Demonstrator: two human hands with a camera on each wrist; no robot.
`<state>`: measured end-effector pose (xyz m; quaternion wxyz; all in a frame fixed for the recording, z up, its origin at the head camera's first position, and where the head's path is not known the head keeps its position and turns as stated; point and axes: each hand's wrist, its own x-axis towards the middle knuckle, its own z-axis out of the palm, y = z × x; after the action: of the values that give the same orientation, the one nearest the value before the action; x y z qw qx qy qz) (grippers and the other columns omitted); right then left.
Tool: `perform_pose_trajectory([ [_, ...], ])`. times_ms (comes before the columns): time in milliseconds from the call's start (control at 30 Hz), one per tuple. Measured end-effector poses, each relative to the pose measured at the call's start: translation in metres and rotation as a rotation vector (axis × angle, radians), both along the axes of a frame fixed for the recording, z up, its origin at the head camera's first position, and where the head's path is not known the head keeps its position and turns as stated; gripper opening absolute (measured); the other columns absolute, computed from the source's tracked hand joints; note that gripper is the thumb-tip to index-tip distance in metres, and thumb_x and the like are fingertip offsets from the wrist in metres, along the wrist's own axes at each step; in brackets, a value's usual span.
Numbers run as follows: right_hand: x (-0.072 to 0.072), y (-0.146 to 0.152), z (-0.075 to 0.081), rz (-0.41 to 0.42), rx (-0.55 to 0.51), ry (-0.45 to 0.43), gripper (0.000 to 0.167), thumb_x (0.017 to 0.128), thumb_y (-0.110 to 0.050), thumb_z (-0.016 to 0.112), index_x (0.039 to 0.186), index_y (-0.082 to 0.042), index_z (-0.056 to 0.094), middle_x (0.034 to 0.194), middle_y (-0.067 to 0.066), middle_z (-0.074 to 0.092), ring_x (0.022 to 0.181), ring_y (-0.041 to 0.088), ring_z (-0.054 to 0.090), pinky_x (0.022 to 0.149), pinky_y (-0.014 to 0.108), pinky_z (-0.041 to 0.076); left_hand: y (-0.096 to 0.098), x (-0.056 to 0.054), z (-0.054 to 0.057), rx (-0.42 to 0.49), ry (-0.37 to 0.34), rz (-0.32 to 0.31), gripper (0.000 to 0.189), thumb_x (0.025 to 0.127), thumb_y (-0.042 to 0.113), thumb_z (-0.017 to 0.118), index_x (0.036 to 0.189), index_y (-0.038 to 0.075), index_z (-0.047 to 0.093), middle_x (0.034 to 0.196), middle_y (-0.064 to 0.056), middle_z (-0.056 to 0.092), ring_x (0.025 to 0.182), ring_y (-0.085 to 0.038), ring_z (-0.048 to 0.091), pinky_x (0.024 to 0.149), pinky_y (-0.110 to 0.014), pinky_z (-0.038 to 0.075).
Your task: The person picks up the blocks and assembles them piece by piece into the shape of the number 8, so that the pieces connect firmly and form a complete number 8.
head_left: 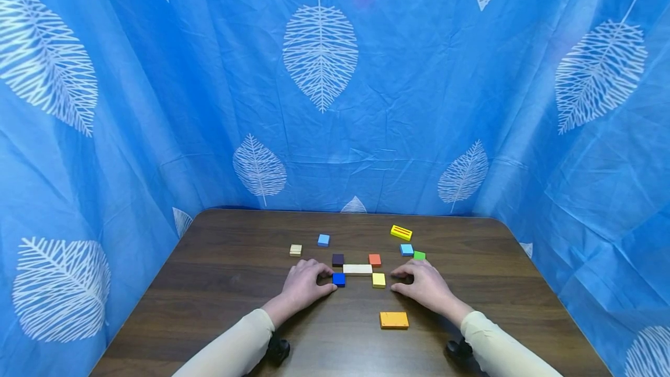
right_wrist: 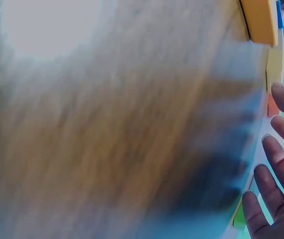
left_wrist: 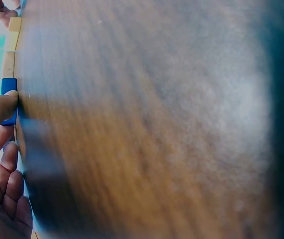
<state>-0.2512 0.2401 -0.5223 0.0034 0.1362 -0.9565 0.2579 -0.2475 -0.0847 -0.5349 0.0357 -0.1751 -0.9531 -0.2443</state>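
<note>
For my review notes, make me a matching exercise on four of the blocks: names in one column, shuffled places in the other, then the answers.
Blocks
1. orange block
2. dark blue block
3. striped yellow block
4. long cream block

Places
A. centred between left hand and right hand
B. farthest block up the head view
C. lowest block in the head view
D. touched by the left hand

Pairs: 1-C, 2-D, 3-B, 4-A

Right hand (right_wrist: 283,172) near 1 red block (right_wrist: 272,106)
</note>
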Motion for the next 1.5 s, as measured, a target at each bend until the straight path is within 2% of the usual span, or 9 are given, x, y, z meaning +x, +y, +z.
perform_pose_trajectory([
  [233,-0.005,0.023,0.008,-0.056,-0.023,0.025,0.03,0.087,-0.036,0.082,0.113,-0.022,0.078,0.105,-0.008,0.067,0.103,0.021,0.055,0.089,0.048,0.048,0.0,0.0,-0.001,-0.004,0.0,0.003,0.032,0.086,0.043,0.081,0.107,0.02,0.076,0.097,0.008,0.062,0.094,-0.018,0.053,0.084,-0.041,0.043],
  [400,-0.013,0.043,0.012,-0.1,-0.032,0.055,0.036,0.089,-0.037,0.08,0.117,-0.015,0.077,0.107,-0.001,0.067,0.103,0.024,0.057,0.086,0.049,0.049,0.0,0.0,-0.002,-0.002,0.004,0.009,0.032,0.086,0.044,0.081,0.108,0.021,0.076,0.098,0.008,0.063,0.095,-0.018,0.053,0.085,-0.041,0.043],
  [700,-0.024,0.07,0.007,-0.185,-0.041,0.018,0.044,0.091,-0.037,0.077,0.126,-0.01,0.071,0.12,0.013,0.064,0.109,0.033,0.051,0.09,0.056,0.046,0.0,-0.001,-0.001,0.008,-0.014,0.012,0.033,0.087,0.046,0.08,0.109,0.021,0.076,0.099,0.008,0.063,0.097,-0.018,0.053,0.087,-0.041,0.042],
  [1033,-0.03,0.069,0.002,-0.183,-0.054,-0.019,0.051,0.09,-0.038,0.079,0.128,-0.007,0.07,0.123,0.016,0.063,0.113,0.036,0.052,0.095,0.06,0.043,0.0,-0.001,-0.001,-0.002,-0.017,0.014,0.034,0.087,0.046,0.08,0.109,0.021,0.076,0.1,0.008,0.064,0.097,-0.018,0.053,0.087,-0.041,0.043],
  [1500,-0.035,0.069,-0.005,-0.168,-0.049,-0.004,0.048,0.091,-0.035,0.078,0.127,-0.005,0.07,0.121,0.016,0.065,0.113,0.037,0.053,0.094,0.062,0.039,0.001,0.001,0.0,0.001,-0.01,0.013,0.033,0.086,0.044,0.081,0.108,0.02,0.076,0.099,0.007,0.064,0.096,-0.018,0.053,0.086,-0.041,0.042],
])
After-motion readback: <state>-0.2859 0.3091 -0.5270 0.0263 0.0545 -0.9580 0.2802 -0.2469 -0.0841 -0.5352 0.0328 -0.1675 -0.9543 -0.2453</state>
